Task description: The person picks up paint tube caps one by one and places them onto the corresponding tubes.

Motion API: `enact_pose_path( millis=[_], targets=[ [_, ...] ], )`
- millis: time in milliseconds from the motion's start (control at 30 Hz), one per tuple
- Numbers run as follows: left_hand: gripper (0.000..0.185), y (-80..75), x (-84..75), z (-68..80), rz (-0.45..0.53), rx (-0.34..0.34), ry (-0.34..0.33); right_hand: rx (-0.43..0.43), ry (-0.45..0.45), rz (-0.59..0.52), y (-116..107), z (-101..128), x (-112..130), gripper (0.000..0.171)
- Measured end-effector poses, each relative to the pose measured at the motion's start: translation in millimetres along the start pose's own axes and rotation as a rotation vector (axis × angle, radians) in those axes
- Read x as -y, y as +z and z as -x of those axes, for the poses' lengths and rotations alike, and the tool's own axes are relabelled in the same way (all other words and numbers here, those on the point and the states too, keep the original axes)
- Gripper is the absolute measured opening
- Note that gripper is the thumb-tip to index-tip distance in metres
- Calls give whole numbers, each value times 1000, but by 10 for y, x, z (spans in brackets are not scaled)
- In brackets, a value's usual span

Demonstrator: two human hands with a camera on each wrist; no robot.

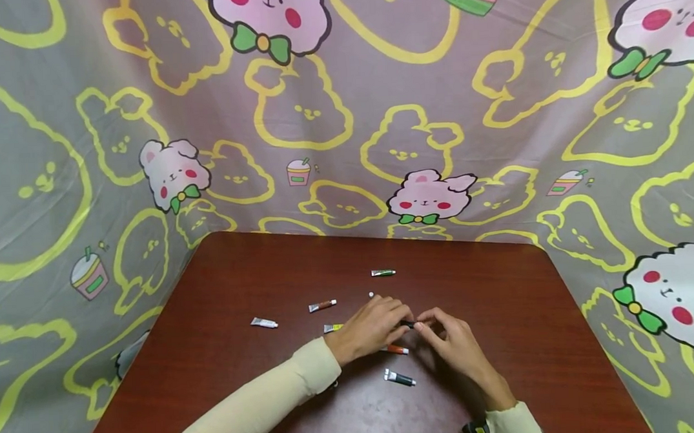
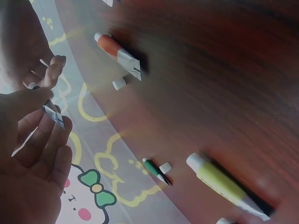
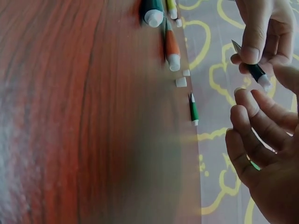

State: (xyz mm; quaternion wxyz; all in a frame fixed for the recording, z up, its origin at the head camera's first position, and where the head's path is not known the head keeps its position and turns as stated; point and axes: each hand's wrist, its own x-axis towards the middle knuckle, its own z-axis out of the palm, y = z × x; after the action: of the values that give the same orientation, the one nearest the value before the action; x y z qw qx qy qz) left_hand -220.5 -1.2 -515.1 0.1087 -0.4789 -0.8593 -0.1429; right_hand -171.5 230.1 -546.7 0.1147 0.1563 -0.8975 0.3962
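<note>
I am pinching the dark tube (image 3: 255,71) in my left hand (image 1: 368,326), long axis pointing at my right hand (image 1: 452,341), whose fingers (image 3: 254,122) are curling at its cap

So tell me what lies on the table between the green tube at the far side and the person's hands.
In the head view, one small white cap lies between the green tube and the left hand; otherwise bare wood of the table.
</note>
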Motion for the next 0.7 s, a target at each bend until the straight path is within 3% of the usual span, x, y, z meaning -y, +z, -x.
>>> enact_pose_path(
  millis=[200,533,700],
  targets=[
    [12,21,9,7,3,-16,11,5,-16,5,-4,10,-18,11],
    [12,25,1,-31,-2,-36,39,-20,-168,40,-36,-1,-66,16],
    [13,49,-30,-79,-20,-26,49,-6,-172,56,-73,13,-96,17]
  ],
)
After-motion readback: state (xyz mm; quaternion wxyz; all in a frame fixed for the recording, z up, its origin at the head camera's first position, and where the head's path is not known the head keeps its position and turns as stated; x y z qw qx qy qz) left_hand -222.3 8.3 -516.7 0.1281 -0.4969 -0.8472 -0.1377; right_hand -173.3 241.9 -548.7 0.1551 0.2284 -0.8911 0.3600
